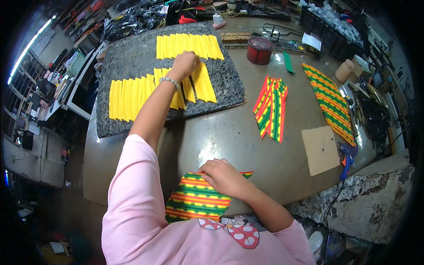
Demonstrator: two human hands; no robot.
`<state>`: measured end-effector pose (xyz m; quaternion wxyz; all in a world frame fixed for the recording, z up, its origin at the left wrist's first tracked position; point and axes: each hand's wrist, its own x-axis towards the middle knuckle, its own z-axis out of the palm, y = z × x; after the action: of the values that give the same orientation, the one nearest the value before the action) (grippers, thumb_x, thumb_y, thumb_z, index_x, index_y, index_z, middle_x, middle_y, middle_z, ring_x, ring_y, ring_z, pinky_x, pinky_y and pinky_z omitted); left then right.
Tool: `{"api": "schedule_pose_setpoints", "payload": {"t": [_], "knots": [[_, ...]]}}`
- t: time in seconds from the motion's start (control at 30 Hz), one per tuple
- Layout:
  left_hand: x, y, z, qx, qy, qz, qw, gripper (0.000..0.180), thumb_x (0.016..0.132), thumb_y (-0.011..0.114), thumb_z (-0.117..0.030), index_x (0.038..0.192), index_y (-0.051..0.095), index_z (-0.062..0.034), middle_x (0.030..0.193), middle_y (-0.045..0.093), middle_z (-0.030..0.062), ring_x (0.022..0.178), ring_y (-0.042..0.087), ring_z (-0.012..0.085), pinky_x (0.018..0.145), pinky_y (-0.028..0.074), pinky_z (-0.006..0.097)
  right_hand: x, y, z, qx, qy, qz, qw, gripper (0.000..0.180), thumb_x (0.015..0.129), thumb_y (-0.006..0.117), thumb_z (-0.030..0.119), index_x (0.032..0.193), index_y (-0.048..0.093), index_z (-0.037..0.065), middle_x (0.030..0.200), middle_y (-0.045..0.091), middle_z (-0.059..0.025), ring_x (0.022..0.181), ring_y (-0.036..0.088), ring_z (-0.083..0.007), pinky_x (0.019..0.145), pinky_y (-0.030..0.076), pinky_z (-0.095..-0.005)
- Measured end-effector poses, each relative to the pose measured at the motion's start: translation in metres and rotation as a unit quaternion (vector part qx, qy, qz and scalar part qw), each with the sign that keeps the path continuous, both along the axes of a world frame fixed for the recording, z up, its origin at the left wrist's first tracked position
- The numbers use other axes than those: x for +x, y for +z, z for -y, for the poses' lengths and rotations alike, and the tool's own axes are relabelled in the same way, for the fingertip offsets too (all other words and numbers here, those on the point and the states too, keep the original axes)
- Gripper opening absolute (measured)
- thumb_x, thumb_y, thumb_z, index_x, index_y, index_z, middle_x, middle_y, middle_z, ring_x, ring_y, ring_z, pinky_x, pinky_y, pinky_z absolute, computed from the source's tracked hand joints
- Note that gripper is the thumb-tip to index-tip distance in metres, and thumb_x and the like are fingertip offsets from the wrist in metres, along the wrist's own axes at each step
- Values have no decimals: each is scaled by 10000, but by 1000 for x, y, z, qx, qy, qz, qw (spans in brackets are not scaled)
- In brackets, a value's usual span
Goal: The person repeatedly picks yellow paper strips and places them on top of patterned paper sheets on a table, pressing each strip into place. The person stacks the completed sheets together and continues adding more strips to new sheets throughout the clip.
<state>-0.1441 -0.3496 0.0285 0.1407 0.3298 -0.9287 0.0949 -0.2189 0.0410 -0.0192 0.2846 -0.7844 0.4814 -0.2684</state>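
"Yellow strips (130, 99): which hand is at them?"

"The left hand (185, 66). It bends down with curled fingers at the far ends of the nearer row, right of that row's middle. I can't tell whether it pinches a strip; the fingertips are hidden. A beaded bracelet (170, 81) circles that wrist."

"And the right hand (224, 177)?"

"Low, near the person's body, on the far edge of a patterned sheet (194, 201) striped in green, yellow and red. Its fingers curl over that edge, but I can't tell whether they grip it or just rest there."

"Where exactly do the strips lie?"

"On a rough dark slab (128, 57), in two rows. The farther row is packed close; the nearer one shows dark gaps toward its right end, just beside the left hand."

"What's beyond the slab?"

"It sits on a smooth grey-brown table (212, 141). To its right are crossed patterned strips (276, 108), and farther right a larger patterned piece (329, 104) lies slantwise. Near that piece's lower end is a beige card (320, 150), with a blue glue gun (347, 161) just beside it."

"And at the far side?"

"A red round tin (259, 52), a short green strip (288, 62) near it, then a black crate (327, 28) topped with clear plastic. Black plastic bags (137, 24) are heaped behind the slab."
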Motion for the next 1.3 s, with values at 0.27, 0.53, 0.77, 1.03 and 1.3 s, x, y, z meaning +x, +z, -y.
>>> {"api": "schedule_pose_setpoints", "payload": {"t": [0.27, 0.53, 0.77, 1.03, 1.3], "knots": [[26, 123, -138, 72, -160, -56, 983, 211, 962, 671, -177, 1029, 694, 22, 968, 740, 175, 889, 729, 298, 792, 580, 383, 0, 0, -10, -31, -8, -88, 996, 155, 845, 583, 88, 991, 627, 61, 925, 650, -117, 939, 651, -293, 811, 469, -425], [80, 116, -232, 240, -199, -332, 891, 259, 948, 727, -245, 1025, 705, 1, 902, 732, 74, 873, 690, 112, 796, 546, 260, 19, 23, -36, -48, 73, -11, 996, 143, 959, 600, 187, 1041, 670, 92, 950, 678, -92, 925, 651, -297, 831, 479, -412], [140, -45, -322, 298, 103, -219, 923, 214, 838, 762, -260, 874, 702, -57, 882, 661, 77, 898, 575, 265, 837, 449, 399, 25, 20, -49, 22, -107, -10, 994, 193, 935, 645, 209, 973, 686, 24, 902, 707, -180, 808, 677, -371, 745, 513, -477], [169, -52, -342, 295, 57, -229, 926, 124, 884, 725, -211, 967, 750, -122, 991, 613, 43, 1003, 536, 256, 943, 410, 379, 30, 20, -22, 66, -100, -36, 992, 243, 951, 637, 240, 907, 681, 4, 859, 699, -214, 766, 672, -404, 742, 527, -479], [181, -56, -343, 323, 35, -252, 911, 152, 894, 702, -143, 1028, 766, -111, 1037, 611, 53, 976, 515, 245, 912, 420, 368, 37, 19, 0, 136, -95, -63, 984, 293, 954, 634, 271, 877, 702, -4, 764, 688, -214, 704, 671, -397, 675, 523, -480]]}}
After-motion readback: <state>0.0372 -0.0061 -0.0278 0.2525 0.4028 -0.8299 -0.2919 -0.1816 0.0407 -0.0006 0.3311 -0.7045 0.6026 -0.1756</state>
